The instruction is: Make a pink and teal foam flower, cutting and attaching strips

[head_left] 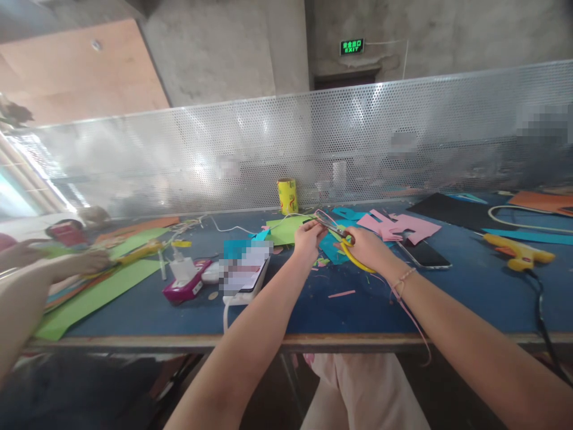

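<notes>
My right hand is closed round the yellow handles of a pair of scissors, whose blades point left toward my left hand. My left hand pinches a thin pink strip of paper at the blade tips. Both hands hover over the blue table among green, teal and pink paper pieces. A long thin pink strip trails down past my right wrist.
A phone lies right of my hands, a yellow glue gun with a black cord further right. A blurred phone on a white block, a charger on a magenta box and green sheets lie left, near another person's arm. A perforated metal screen backs the table; a yellow roll stands by it.
</notes>
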`<state>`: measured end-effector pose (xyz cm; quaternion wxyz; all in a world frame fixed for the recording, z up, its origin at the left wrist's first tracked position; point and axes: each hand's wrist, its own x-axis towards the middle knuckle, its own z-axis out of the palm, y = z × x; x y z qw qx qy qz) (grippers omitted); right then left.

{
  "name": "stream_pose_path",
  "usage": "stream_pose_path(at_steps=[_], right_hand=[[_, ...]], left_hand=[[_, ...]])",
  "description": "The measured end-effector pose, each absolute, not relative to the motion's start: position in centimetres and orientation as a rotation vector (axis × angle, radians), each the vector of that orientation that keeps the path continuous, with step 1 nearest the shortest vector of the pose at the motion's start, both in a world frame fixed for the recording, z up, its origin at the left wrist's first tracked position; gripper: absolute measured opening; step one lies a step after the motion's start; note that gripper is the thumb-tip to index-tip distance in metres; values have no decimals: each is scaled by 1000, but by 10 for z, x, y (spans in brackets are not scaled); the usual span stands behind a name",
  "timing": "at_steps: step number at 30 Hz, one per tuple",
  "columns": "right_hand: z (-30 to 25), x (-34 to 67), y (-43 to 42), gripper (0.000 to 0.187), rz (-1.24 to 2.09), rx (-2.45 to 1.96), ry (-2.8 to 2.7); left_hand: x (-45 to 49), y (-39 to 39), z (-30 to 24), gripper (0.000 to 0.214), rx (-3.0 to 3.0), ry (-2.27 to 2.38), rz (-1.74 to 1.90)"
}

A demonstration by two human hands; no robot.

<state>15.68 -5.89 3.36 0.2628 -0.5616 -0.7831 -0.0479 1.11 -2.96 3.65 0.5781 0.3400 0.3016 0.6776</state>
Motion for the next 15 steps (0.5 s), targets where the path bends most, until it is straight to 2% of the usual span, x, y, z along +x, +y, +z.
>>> stream_pose_path(at_steps=[15], right_hand=[[34,157,-60,35,-152,-1536,-2128]], left_hand=[[12,-30,37,9,775,682,1608]])
